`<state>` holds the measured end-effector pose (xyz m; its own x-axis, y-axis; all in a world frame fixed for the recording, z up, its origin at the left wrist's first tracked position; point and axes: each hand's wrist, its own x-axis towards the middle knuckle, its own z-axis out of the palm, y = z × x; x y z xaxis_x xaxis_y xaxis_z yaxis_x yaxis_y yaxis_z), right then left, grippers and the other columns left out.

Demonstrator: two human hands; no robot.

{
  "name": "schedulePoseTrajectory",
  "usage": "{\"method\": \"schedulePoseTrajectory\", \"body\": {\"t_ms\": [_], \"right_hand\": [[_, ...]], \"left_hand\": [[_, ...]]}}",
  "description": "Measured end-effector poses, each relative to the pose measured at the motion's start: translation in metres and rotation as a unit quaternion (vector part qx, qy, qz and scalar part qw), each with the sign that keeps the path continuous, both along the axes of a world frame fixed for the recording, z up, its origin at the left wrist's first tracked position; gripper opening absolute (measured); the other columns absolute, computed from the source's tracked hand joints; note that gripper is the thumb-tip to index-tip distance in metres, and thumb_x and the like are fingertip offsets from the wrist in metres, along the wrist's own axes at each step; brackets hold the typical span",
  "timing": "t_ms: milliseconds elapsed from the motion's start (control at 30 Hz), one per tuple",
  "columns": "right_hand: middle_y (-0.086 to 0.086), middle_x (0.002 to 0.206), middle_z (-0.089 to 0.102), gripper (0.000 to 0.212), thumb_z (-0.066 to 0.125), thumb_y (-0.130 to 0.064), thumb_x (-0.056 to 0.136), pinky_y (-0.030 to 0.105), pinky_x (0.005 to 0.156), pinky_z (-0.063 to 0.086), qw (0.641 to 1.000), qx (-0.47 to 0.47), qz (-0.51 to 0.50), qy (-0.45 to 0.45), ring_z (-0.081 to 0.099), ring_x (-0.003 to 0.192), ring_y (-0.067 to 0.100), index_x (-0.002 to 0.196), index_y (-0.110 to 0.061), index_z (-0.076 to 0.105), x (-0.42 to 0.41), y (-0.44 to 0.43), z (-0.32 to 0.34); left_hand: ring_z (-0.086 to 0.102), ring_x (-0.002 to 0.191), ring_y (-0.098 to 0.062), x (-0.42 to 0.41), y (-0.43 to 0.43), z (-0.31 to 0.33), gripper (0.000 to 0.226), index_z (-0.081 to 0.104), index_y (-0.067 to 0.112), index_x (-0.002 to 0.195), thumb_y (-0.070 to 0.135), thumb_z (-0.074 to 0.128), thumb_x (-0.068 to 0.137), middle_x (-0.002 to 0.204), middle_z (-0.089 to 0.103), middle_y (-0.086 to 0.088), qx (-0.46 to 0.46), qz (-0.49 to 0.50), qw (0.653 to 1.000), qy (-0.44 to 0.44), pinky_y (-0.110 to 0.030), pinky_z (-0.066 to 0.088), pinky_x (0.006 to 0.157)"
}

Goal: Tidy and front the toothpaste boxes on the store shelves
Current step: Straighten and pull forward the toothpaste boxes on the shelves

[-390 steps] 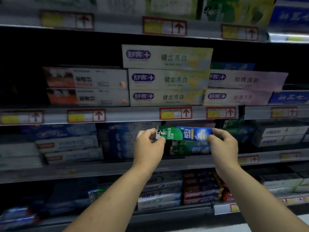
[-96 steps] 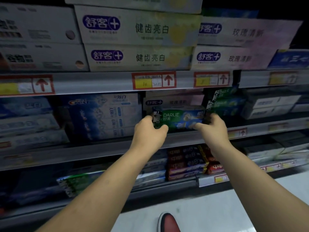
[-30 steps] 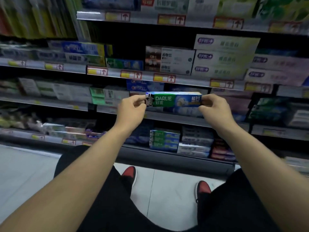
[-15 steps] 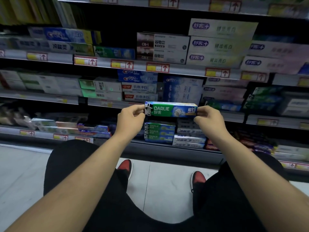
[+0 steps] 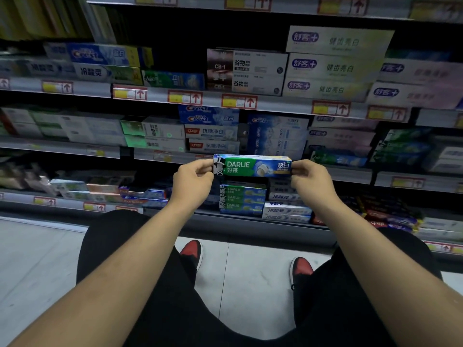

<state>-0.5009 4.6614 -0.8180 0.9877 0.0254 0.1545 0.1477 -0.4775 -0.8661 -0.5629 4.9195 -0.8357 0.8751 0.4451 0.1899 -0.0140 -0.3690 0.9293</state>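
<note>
A green and blue Darlie toothpaste box (image 5: 251, 166) hangs level in front of the shelves, label toward me. My left hand (image 5: 193, 181) pinches its left end and my right hand (image 5: 311, 181) pinches its right end. Directly below it, on the lowest shelf, stands a stack of three matching Darlie boxes (image 5: 242, 198). The held box is just above that stack and apart from it.
Shelves (image 5: 275, 105) full of toothpaste boxes run across the view, with red-arrow price tags (image 5: 239, 101) on their rails. White boxes (image 5: 285, 211) lie right of the Darlie stack. My knees and red shoes (image 5: 191, 251) are on the pale floor below.
I have crouched down since a second ago, and the held box has dropped from the middle shelf level to just above the Darlie stack on the lowest shelf. Both hands keep their hold.
</note>
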Motion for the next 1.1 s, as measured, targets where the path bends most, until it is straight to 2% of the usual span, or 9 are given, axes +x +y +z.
{"method": "schedulePoseTrajectory", "body": {"t_ms": [167, 300, 433, 567, 700, 733, 933, 1033, 1100], "right_hand": [[-0.010, 0.097, 0.071, 0.042, 0.048, 0.007, 0.088, 0.041, 0.083, 0.059, 1.000, 0.003, 0.003, -0.002, 0.067, 0.095, 0.017, 0.111, -0.019, 0.071, 0.002, 0.002, -0.004], [-0.010, 0.097, 0.070, 0.042, 0.047, 0.009, 0.090, 0.027, 0.076, 0.052, 1.000, 0.009, 0.010, -0.003, 0.066, 0.095, 0.015, 0.116, -0.014, 0.070, -0.002, 0.003, -0.006], [-0.007, 0.098, 0.070, 0.044, 0.047, 0.011, 0.088, 0.031, 0.080, 0.055, 1.000, 0.010, 0.009, -0.004, 0.066, 0.098, 0.017, 0.116, -0.013, 0.071, -0.002, 0.003, -0.004], [-0.011, 0.097, 0.071, 0.045, 0.048, 0.010, 0.084, 0.034, 0.084, 0.057, 1.000, 0.012, 0.003, -0.011, 0.065, 0.093, 0.007, 0.112, -0.017, 0.071, -0.005, -0.002, -0.003], [-0.012, 0.095, 0.071, 0.044, 0.050, 0.009, 0.083, 0.031, 0.084, 0.057, 1.000, 0.017, -0.008, -0.007, 0.066, 0.092, 0.006, 0.107, -0.020, 0.071, -0.008, -0.010, -0.001], [-0.012, 0.094, 0.071, 0.043, 0.050, 0.009, 0.083, 0.031, 0.084, 0.057, 1.000, 0.018, -0.011, -0.006, 0.066, 0.093, 0.007, 0.105, -0.022, 0.070, -0.008, -0.013, 0.000], [-0.014, 0.091, 0.069, 0.042, 0.050, 0.010, 0.084, 0.026, 0.078, 0.054, 0.999, 0.017, -0.031, -0.009, 0.065, 0.086, 0.004, 0.103, -0.023, 0.067, -0.012, -0.039, 0.005], [-0.011, 0.094, 0.071, 0.041, 0.051, 0.009, 0.084, 0.028, 0.082, 0.054, 0.999, 0.020, -0.045, -0.003, 0.066, 0.090, 0.007, 0.103, -0.023, 0.068, -0.012, -0.052, 0.005], [-0.004, 0.102, 0.073, 0.040, 0.052, 0.006, 0.082, 0.030, 0.085, 0.054, 0.998, 0.007, -0.055, -0.005, 0.067, 0.097, 0.014, 0.110, -0.016, 0.071, -0.012, -0.060, 0.004]], "left_hand": [[0.068, 0.104, -0.010, 0.000, 0.004, -0.004, 0.038, 0.071, 0.024, 0.125, 0.005, 0.062, 0.093, 0.114, 0.073, 0.003, -0.007, 0.010, 1.000, 0.006, -0.030, 0.056, 0.094], [0.068, 0.105, -0.011, -0.001, 0.004, -0.006, 0.038, 0.072, 0.024, 0.125, 0.004, 0.063, 0.093, 0.114, 0.073, 0.004, -0.015, 0.011, 1.000, 0.010, -0.030, 0.056, 0.094], [0.068, 0.105, -0.012, -0.001, 0.003, -0.004, 0.038, 0.071, 0.023, 0.125, 0.004, 0.062, 0.094, 0.114, 0.073, 0.004, -0.011, 0.012, 1.000, 0.008, -0.030, 0.056, 0.093], [0.067, 0.103, -0.011, -0.001, -0.002, 0.000, 0.038, 0.071, 0.022, 0.126, 0.003, 0.062, 0.094, 0.109, 0.072, 0.006, -0.010, 0.003, 1.000, 0.000, -0.031, 0.055, 0.096], [0.066, 0.098, -0.006, 0.002, -0.014, 0.005, 0.036, 0.072, 0.021, 0.124, 0.003, 0.061, 0.095, 0.099, 0.069, 0.015, -0.015, -0.005, 1.000, -0.010, -0.018, 0.051, 0.079], [0.067, 0.099, -0.007, 0.004, -0.018, 0.005, 0.036, 0.072, 0.021, 0.124, 0.003, 0.061, 0.094, 0.100, 0.069, 0.015, -0.016, -0.008, 1.000, -0.011, -0.017, 0.050, 0.079], [0.065, 0.097, -0.003, 0.013, -0.042, 0.003, 0.037, 0.072, 0.025, 0.123, 0.004, 0.062, 0.094, 0.099, 0.069, 0.018, -0.026, -0.034, 0.999, -0.006, -0.025, 0.053, 0.084], [0.067, 0.096, -0.008, 0.020, -0.054, 0.002, 0.037, 0.074, 0.029, 0.119, 0.005, 0.062, 0.093, 0.100, 0.071, 0.015, -0.025, -0.047, 0.999, -0.008, -0.025, 0.052, 0.075], [0.069, 0.093, -0.010, 0.024, -0.060, 0.002, 0.037, 0.075, 0.031, 0.115, 0.005, 0.063, 0.091, 0.100, 0.072, 0.013, -0.018, -0.053, 0.998, -0.014, -0.024, 0.052, 0.073]]}}
